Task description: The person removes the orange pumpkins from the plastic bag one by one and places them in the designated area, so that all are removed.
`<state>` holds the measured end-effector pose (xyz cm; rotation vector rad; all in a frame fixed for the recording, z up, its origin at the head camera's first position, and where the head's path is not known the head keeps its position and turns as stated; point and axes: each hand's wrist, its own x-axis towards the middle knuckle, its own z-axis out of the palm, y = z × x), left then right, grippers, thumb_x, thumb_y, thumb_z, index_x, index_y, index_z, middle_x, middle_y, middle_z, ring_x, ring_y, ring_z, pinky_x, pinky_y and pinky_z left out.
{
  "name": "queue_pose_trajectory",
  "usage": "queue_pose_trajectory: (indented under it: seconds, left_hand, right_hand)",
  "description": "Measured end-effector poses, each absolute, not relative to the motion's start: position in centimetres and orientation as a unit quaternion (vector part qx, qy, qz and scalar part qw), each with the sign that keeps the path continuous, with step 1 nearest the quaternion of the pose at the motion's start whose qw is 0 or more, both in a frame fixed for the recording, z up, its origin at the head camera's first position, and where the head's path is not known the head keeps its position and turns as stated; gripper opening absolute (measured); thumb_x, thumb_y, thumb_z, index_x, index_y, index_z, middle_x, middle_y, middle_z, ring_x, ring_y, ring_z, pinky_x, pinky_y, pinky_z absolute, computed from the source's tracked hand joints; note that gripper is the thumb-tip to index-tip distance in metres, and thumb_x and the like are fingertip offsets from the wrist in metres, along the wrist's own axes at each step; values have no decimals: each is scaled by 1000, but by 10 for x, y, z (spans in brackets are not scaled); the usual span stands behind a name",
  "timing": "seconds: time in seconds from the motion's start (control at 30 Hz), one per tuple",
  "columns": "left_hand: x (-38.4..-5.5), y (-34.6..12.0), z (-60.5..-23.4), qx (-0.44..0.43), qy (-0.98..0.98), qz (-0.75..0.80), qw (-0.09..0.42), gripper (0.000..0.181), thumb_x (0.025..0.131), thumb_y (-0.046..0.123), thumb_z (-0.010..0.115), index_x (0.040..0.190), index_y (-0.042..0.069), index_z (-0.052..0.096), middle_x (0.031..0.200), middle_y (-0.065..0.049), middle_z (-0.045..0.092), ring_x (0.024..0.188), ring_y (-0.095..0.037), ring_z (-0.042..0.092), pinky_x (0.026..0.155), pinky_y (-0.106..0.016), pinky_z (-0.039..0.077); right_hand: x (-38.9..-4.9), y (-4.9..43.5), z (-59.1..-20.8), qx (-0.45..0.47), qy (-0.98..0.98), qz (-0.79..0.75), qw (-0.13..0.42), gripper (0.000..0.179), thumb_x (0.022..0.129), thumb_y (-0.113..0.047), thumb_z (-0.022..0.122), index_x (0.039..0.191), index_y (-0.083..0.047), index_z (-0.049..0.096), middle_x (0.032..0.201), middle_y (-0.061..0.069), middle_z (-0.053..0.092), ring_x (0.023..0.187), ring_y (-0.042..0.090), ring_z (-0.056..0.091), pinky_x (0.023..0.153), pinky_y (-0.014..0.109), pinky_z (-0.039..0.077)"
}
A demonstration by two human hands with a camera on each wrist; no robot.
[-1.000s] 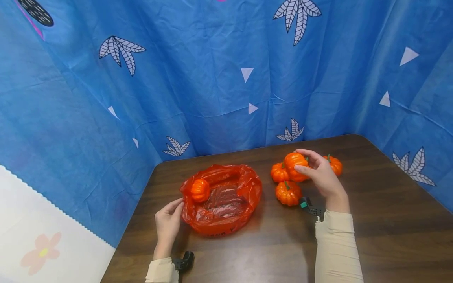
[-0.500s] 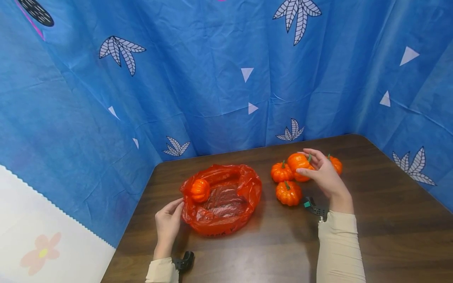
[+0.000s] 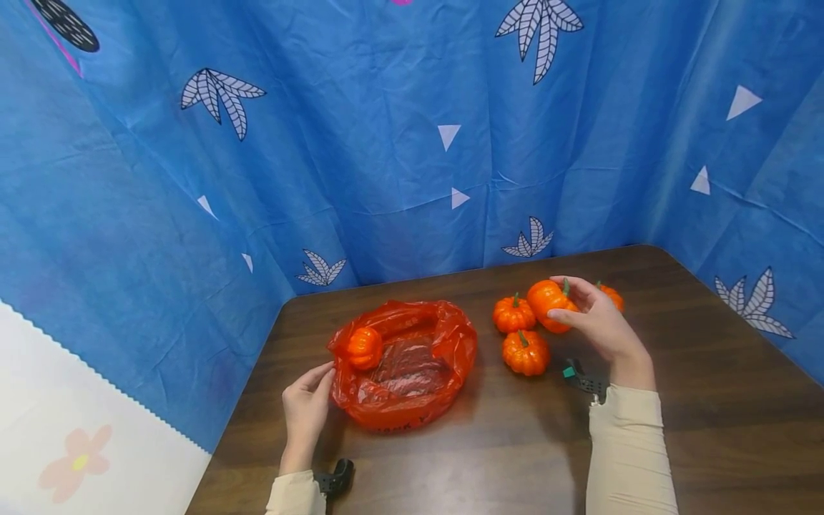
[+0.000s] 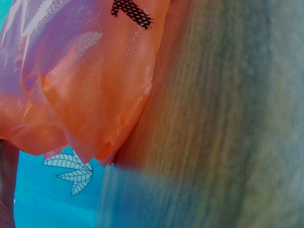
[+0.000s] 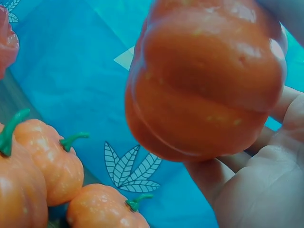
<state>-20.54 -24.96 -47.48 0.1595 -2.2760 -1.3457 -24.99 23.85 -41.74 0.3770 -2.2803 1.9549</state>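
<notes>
My left hand (image 3: 305, 404) pinches the left rim of a red plastic bag (image 3: 402, 415), which lies spread with its mouth up. Inside the bag, against its left wall, is a small orange pumpkin (image 3: 364, 348). My right hand (image 3: 601, 318) holds another orange pumpkin (image 3: 547, 304) between thumb and fingers; its smooth ribbed side fills much of the right wrist view (image 5: 204, 90). Beside it on the table are two more pumpkins, one farther back (image 3: 508, 315) and one nearer (image 3: 526, 352). A further pumpkin (image 3: 611, 296) is partly hidden behind the right hand.
The brown wooden table (image 3: 463, 465) has its back edge close to a blue patterned curtain (image 3: 399, 143). A white cloth with a flower print (image 3: 77, 429) hangs at the left. Each wrist wears a black camera mount (image 3: 337, 476).
My right hand has shifted right and slightly toward me, carrying the pumpkin, whose green stem now shows more. The left hand and the bag stay where they were.
</notes>
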Motion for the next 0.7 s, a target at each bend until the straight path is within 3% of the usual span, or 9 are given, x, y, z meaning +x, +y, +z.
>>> queue_pose_trajectory:
  seconds: [0.13,0.3,0.4,0.6,0.7]
  left_hand:
    - [-205,-249,-475,58,-831,-495,246,19,94,16,71,110,9,78,109,-11,77,95,-25,73,75,-9,54]
    - [-205,-249,-476,59,-830,-495,251,18,94,15,71,109,9,78,108,-12,77,94,-23,74,74,-8,54]
    - [-205,-250,-476,58,-830,-493,254,18,94,14,71,109,8,78,108,-12,77,94,-22,74,74,-8,54]
    - [-205,-249,-476,55,-831,-489,260,17,94,14,71,109,9,78,108,-11,77,94,-23,74,75,-9,54]
    - [-205,-249,-475,56,-832,-488,260,17,94,14,71,109,9,78,108,-10,77,94,-22,74,75,-9,54]
  right_hand:
    - [-248,243,-415,124,-765,629,61,55,94,-15,70,143,-5,46,131,-13,47,114,0,50,87,9,51]
    - [-247,248,-414,117,-790,600,44,63,93,-20,72,146,-4,43,137,2,48,109,1,54,85,13,54]
    - [-249,252,-414,116,-804,583,19,67,92,-24,73,148,-6,41,139,13,49,107,5,57,84,17,56]
    - [-251,263,-418,123,-825,552,-8,71,91,-26,73,150,-8,39,143,19,49,107,10,57,85,18,55]
    - [-252,268,-421,132,-835,534,-14,72,91,-25,73,151,-5,38,145,22,49,111,19,55,86,18,54]
